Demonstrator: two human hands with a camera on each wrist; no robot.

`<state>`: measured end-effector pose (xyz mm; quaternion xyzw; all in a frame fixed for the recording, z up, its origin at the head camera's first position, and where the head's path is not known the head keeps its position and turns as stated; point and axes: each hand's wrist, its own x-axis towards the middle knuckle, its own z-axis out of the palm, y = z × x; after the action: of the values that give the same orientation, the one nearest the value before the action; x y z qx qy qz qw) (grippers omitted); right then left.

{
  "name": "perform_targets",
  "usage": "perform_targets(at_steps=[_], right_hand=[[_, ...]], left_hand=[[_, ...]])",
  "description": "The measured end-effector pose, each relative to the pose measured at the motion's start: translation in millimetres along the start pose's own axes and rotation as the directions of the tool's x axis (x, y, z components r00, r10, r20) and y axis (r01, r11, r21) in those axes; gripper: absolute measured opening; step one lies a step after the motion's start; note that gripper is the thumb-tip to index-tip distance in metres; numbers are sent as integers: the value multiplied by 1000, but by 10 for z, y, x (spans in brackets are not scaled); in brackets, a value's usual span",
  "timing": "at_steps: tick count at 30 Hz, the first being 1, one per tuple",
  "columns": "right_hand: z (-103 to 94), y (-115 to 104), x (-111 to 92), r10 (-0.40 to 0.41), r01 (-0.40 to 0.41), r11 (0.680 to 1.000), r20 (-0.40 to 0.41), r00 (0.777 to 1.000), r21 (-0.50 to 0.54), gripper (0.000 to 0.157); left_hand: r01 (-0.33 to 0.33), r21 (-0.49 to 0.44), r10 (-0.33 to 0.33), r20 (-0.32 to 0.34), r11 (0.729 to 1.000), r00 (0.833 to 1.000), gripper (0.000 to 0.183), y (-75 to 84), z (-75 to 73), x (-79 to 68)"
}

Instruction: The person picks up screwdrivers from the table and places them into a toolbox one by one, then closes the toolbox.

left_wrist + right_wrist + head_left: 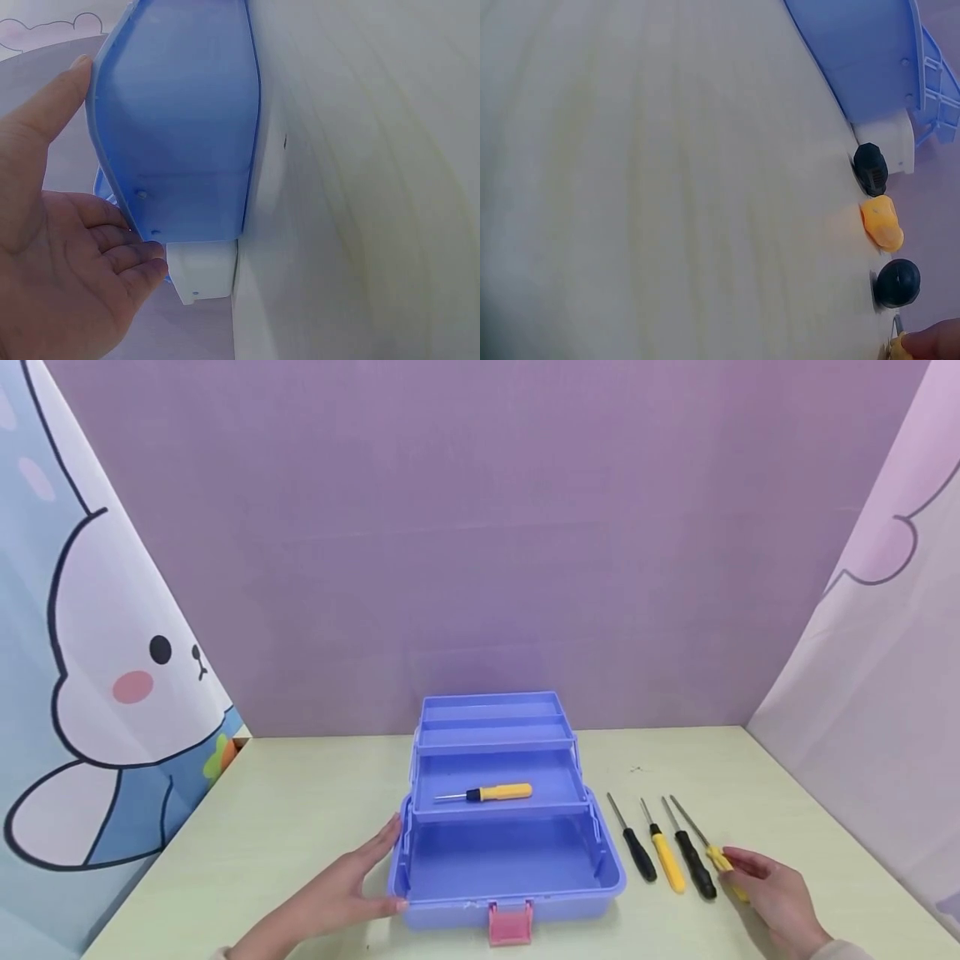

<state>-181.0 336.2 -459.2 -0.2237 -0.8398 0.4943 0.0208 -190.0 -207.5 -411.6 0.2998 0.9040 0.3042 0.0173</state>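
Observation:
A blue-purple toolbox [442,917] stands open, its tiers fanned back and a pink latch [510,925] at the front. One yellow-handled screwdriver [506,792] lies in its lower tray. My left hand [348,887] touches the box's left rim with extended fingers and spread thumb; the left wrist view shows the thumb [56,97] against the blue side wall. At the right, my right hand [776,893] pinches the yellow handle of the outermost screwdriver [717,858], whose shaft points away to the back left. Only a fingertip [937,339] and a bit of that handle show in the right wrist view.
Between box and right hand lie a black screwdriver [639,856], a yellow one [667,860] and another black one [696,864], roughly parallel. The pale table [315,793] meets a purple curtain [487,568] behind; printed curtains hang at both sides.

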Motion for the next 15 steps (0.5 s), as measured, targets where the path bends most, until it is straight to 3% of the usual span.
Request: perform_targets(at_steps=[8,15], right_hand=[[-36,10,0,-4,4,1000,25,1000,-6,48],[-58,-20,3,4,-4,1000,38,999,-1,48]], left_hand=[[18,-7,-18,16,1000,1000,91,13,4,-11],[-8,3,8,-11,1000,1000,92,6,-3,-8]])
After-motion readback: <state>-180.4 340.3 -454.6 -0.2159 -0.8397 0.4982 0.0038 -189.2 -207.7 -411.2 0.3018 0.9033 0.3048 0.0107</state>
